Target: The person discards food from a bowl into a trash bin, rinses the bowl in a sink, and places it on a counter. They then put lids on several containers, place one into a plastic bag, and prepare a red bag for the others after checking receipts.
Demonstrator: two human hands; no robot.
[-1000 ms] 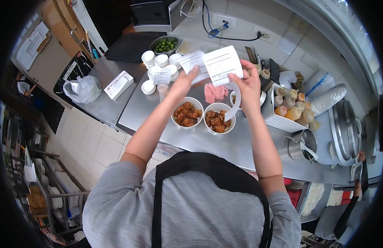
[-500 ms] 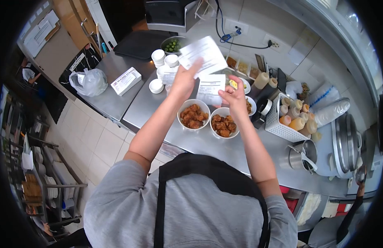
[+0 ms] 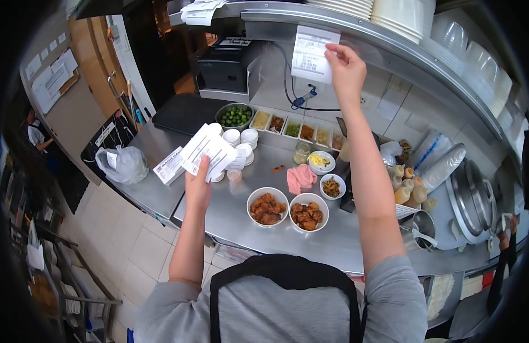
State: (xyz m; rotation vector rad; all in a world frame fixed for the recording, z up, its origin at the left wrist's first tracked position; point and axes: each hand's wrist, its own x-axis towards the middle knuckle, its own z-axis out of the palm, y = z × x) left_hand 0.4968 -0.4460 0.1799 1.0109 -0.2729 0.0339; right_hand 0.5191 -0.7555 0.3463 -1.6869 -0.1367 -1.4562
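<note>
Receipt [image 3: 312, 56] up near metal shelf [image 3: 270, 11], side edge pinched in right hand [image 3: 349, 71]; more receipts [image 3: 210, 150] clasped at lower edge by left hand [image 3: 198, 187], thumb on top; likely light, limp, easily creased; best held by margins.

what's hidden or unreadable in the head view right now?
All in the head view:
Slip in the right hand: fine print too small and blurred.
White box: right end covered by papers in the left hand.
Bottle basket: left part behind the right forearm.
Person at far right: cut off by the picture's dark edge.
</note>
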